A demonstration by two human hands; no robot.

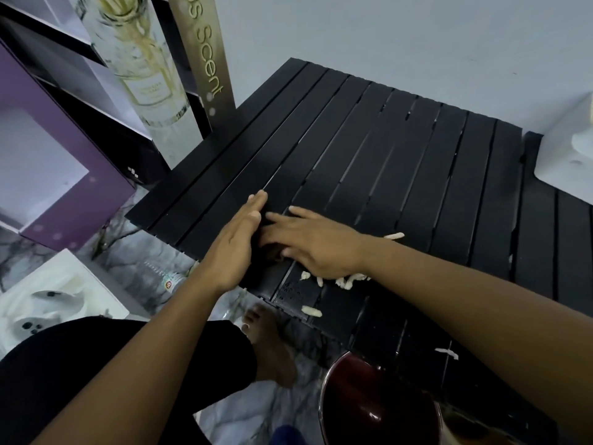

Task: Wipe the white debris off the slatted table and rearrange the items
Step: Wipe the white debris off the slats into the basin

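Both hands are on the black slatted table (401, 155), and neither holds anything. The left hand (236, 248) stands on edge with straight fingers, like a little wall. The right hand (316, 244) lies flat and spread just beside it. Most of the white crumbs (348, 279) sit by the right wrist near the table's front edge (a few strays lie further along). My worry is the gaps between the slats and that near edge. A hasty sweep could send bits through or over, onto the marble floor (154, 268) by the bare foot (272, 348).
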